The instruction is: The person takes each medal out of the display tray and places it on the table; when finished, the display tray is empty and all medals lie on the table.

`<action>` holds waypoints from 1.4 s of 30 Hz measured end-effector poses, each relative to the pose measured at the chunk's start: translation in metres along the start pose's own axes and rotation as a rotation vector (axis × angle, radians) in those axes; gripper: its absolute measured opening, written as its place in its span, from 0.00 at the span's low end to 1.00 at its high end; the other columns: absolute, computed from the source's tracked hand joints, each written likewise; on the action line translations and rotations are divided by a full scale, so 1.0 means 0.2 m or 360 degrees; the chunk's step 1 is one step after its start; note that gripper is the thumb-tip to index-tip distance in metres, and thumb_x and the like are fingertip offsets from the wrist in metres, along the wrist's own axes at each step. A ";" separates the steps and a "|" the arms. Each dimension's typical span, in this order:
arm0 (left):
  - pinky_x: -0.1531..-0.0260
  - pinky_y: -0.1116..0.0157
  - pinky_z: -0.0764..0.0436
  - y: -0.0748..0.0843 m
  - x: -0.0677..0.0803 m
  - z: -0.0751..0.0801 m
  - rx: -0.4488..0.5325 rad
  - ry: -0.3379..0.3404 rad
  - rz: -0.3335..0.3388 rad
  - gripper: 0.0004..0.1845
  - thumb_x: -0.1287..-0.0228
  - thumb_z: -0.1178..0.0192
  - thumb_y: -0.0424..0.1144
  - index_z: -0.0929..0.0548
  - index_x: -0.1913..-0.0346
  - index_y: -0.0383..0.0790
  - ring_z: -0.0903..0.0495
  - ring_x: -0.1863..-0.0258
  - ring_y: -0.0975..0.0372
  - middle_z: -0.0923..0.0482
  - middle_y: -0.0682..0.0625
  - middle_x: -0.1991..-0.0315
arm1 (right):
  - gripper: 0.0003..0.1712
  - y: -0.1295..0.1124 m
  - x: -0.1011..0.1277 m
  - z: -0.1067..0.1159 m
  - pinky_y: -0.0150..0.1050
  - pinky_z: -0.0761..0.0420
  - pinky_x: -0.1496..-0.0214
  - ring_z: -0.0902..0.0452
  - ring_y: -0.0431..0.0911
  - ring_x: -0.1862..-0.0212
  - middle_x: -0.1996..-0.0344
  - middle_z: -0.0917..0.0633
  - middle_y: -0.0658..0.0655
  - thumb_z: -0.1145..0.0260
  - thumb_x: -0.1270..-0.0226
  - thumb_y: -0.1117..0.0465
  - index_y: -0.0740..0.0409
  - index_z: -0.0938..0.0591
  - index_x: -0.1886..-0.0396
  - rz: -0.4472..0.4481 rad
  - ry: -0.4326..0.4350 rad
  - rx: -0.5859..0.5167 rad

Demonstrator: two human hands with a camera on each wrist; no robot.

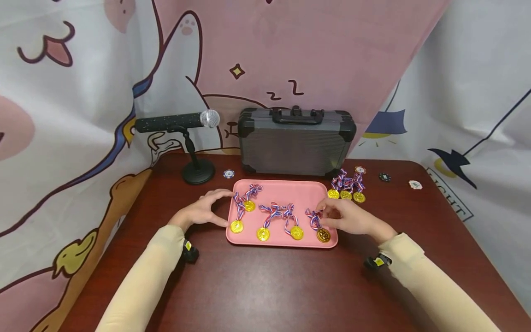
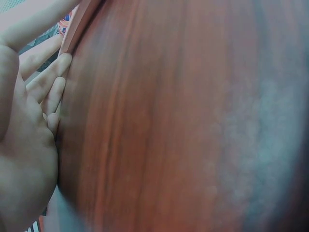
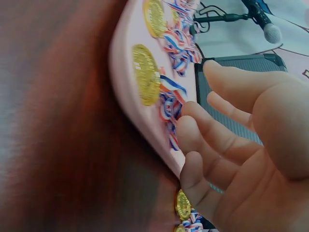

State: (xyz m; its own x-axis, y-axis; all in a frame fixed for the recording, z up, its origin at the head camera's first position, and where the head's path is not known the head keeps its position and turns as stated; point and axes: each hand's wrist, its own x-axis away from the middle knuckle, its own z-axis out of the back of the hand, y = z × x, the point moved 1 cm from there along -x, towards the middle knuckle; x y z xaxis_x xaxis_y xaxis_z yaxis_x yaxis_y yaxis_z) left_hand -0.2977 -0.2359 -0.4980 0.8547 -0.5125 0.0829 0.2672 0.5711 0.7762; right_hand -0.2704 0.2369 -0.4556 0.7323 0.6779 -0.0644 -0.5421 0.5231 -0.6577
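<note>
A pink tray (image 1: 290,191) lies on the table with several gold medals on striped ribbons. My left hand (image 1: 203,210) is at the tray's left edge, thumb and fingers spread, fingertips right at the rim. Closest to it is the front-left medal (image 1: 237,226). Over the tray's right side, my right hand (image 1: 350,216) has its fingers loosely bent beside the rightmost medal (image 1: 323,235). In the right wrist view the thumb (image 3: 241,87) stands apart from the fingers, and nothing is between them. That medal's bunched ribbon (image 3: 170,108) lies beside the fingertips.
Three more medals (image 1: 346,195) lie on the table just right of the tray. Behind it stands a grey hard case (image 1: 296,147). A microphone (image 1: 178,121) on a black stand (image 1: 198,171) is at back left. Poker chips (image 1: 384,177) lie along the back of the table (image 1: 265,281).
</note>
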 end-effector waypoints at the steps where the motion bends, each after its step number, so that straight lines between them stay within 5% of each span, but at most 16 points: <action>1: 0.26 0.33 0.50 0.00 0.00 0.00 -0.0001 0.0003 0.0001 0.50 0.53 0.16 0.52 0.28 0.24 0.58 0.48 0.22 0.47 0.38 0.50 0.21 | 0.18 0.00 0.01 -0.01 0.34 0.20 0.66 0.20 0.41 0.68 0.68 0.14 0.48 0.24 0.32 0.64 0.59 0.18 0.45 0.0000 -0.0019 0.0014; 14: 0.27 0.30 0.48 0.02 0.01 0.00 0.0049 -0.0008 0.0021 0.49 0.53 0.17 0.52 0.27 0.25 0.59 0.47 0.22 0.47 0.37 0.50 0.22 | 0.30 -0.04 0.06 -0.10 0.35 0.21 0.65 0.22 0.45 0.66 0.66 0.15 0.47 0.16 0.43 0.61 0.53 0.18 0.41 -0.0045 -0.0096 0.0175; 28: 0.28 0.29 0.48 0.02 0.01 0.00 0.0061 -0.0010 0.0021 0.49 0.52 0.16 0.50 0.27 0.24 0.58 0.48 0.22 0.46 0.38 0.49 0.22 | 0.25 -0.05 0.11 -0.05 0.35 0.19 0.64 0.21 0.41 0.65 0.65 0.15 0.47 0.21 0.35 0.63 0.54 0.18 0.40 -0.0091 -0.0065 0.0012; 35: 0.27 0.30 0.49 0.01 0.01 -0.01 0.0031 -0.0006 0.0021 0.49 0.53 0.16 0.51 0.28 0.25 0.60 0.48 0.22 0.47 0.38 0.50 0.21 | 0.18 0.03 0.14 0.07 0.35 0.16 0.60 0.17 0.44 0.61 0.62 0.13 0.51 0.24 0.33 0.66 0.54 0.15 0.45 -0.0049 0.0188 -0.0176; 42: 0.28 0.30 0.47 0.00 0.00 0.00 0.0021 -0.0014 0.0009 0.49 0.52 0.17 0.52 0.28 0.24 0.59 0.47 0.22 0.46 0.38 0.49 0.21 | 0.17 0.09 0.21 0.26 0.34 0.15 0.62 0.16 0.47 0.62 0.59 0.12 0.58 0.27 0.30 0.67 0.59 0.16 0.44 -0.0224 0.0492 -0.0181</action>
State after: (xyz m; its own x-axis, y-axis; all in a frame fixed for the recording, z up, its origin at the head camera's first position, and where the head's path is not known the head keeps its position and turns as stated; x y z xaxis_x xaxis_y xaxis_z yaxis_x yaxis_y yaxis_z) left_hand -0.2968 -0.2359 -0.4984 0.8521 -0.5152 0.0926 0.2567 0.5655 0.7837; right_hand -0.2706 0.3003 -0.4311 0.8960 0.4060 -0.1799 -0.3905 0.5275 -0.7545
